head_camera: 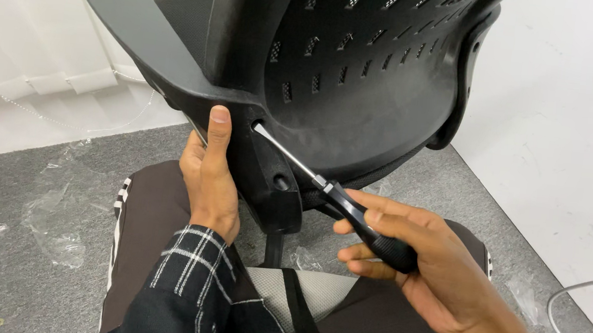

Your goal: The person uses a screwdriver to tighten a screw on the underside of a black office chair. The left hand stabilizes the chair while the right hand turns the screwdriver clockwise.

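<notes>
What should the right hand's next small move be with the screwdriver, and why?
Probably turn the screwdriver in place while pressing it inward. Its metal shaft already runs into a hole in the chair's black back bracket, the right hand grips the black handle, and the left hand braces the bracket beside that hole. Whether the tip sits in a screw is hidden.
</notes>
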